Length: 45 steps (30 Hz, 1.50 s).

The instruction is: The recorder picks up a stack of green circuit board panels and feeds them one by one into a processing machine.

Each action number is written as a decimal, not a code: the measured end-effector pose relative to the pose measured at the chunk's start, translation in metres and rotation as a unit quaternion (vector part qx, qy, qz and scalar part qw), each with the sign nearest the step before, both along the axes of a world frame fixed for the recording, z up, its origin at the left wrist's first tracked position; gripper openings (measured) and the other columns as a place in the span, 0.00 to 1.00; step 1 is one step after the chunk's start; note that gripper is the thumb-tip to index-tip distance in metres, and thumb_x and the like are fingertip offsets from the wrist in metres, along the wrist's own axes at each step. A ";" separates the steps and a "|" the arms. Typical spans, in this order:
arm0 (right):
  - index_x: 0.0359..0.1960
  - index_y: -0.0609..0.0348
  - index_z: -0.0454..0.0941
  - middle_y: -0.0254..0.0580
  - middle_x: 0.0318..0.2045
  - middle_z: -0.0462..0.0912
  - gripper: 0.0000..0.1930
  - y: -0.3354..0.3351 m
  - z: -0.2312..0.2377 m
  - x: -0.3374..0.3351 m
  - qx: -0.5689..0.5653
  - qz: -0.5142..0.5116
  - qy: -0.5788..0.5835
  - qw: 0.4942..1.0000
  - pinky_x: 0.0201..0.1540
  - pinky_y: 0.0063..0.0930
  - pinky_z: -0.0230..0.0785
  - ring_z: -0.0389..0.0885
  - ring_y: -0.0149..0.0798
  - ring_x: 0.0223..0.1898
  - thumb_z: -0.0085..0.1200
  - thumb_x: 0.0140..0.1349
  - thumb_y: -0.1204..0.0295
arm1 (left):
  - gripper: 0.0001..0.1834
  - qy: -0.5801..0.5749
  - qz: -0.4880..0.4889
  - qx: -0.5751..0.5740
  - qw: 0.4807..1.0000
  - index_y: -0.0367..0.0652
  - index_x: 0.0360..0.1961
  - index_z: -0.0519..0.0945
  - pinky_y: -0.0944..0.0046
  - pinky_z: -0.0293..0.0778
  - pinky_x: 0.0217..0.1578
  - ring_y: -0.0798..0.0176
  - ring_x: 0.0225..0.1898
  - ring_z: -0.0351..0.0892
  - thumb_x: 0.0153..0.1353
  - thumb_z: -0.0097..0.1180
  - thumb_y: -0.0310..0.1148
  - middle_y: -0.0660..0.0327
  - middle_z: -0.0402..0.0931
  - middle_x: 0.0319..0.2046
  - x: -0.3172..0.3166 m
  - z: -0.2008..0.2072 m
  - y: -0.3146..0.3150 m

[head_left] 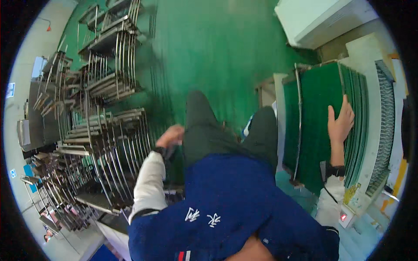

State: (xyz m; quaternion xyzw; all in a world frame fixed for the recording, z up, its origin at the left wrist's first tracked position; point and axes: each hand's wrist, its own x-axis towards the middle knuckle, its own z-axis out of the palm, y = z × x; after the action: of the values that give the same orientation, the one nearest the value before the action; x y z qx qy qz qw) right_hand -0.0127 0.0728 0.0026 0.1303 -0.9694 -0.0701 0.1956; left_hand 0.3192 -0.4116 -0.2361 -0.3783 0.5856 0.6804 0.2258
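To my right, my right hand reaches over a row of flat green panels standing on edge in a rack. Its fingers are stretched out and the thumb stands apart. The fingertips lie at the near edges of the panels, though I cannot tell how firmly they touch. My left hand hangs beside my left thigh, apart from the metal frames. Motion smears its fingers, and nothing held shows in it. A metal bar runs along the front of the panels.
On the left stand several metal racks and closely packed frames with thin legs. A white cabinet-like box is at the far right. Beyond the panels stands a pale machine-like unit with a ridged strip. The floor is green.
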 end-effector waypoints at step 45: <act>0.62 0.60 0.57 0.48 0.55 0.66 0.37 0.025 0.029 0.016 -0.105 -0.010 -0.038 0.994 0.62 0.44 0.49 0.59 0.49 0.60 0.58 0.52 0.63 | 0.14 0.135 -0.054 -0.188 0.971 0.39 0.33 0.80 0.70 0.71 0.29 0.71 0.28 0.74 0.56 0.55 0.40 0.64 0.78 0.27 -0.118 -0.017 0.018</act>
State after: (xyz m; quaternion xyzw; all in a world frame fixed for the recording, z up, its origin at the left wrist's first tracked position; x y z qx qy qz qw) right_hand 0.0035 0.0973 0.0313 0.1018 -0.9794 0.0352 0.1709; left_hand 0.2012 -0.3933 -0.2535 -0.2859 0.7479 0.5896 0.1059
